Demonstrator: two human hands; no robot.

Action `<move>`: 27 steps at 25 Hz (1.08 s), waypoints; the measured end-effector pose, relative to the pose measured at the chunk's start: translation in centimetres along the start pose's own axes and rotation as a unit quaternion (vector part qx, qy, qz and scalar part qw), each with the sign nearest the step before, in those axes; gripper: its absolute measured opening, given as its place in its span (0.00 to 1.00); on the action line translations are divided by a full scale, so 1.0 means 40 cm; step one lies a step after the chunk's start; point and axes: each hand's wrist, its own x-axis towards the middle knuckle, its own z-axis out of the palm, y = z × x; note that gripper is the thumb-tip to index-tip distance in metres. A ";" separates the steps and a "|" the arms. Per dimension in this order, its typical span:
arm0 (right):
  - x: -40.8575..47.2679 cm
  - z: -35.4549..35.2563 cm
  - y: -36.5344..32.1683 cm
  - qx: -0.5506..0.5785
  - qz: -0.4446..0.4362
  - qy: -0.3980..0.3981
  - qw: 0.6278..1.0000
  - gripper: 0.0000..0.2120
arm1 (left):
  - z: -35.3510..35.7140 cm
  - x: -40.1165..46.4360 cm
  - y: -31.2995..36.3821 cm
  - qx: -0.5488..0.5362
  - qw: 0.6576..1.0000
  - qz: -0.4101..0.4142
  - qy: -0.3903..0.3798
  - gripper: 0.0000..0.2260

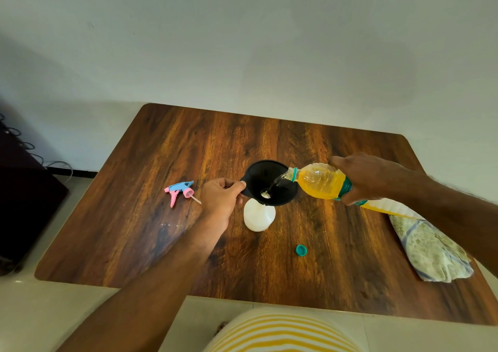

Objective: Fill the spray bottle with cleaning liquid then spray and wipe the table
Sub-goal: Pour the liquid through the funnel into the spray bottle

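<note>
A white spray bottle (259,217) stands on the wooden table (188,141) with a black funnel (270,182) in its neck. My left hand (221,198) pinches the funnel's tab at its left rim. My right hand (369,176) grips a clear bottle of yellow cleaning liquid (320,182), tilted with its mouth over the funnel; liquid runs into the funnel. The pink and blue spray trigger head (180,191) lies on the table to the left, apart from the bottle. The bottle's teal cap (301,250) lies in front of the spray bottle.
A folded patterned cloth (431,249) lies at the table's right side, partly under my right forearm. A dark cabinet (24,195) with cables stands left of the table. A white wall is behind.
</note>
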 end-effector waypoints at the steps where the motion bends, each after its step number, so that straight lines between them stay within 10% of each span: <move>1: -0.001 0.000 0.000 -0.001 -0.001 -0.002 1.000 0.37 | 0.000 0.000 0.000 0.002 1.000 0.000 0.002 0.05; 27: -0.011 -0.009 -0.010 -0.014 0.005 -0.016 1.000 0.36 | -0.004 -0.008 0.009 -0.002 1.000 0.004 -0.001 0.07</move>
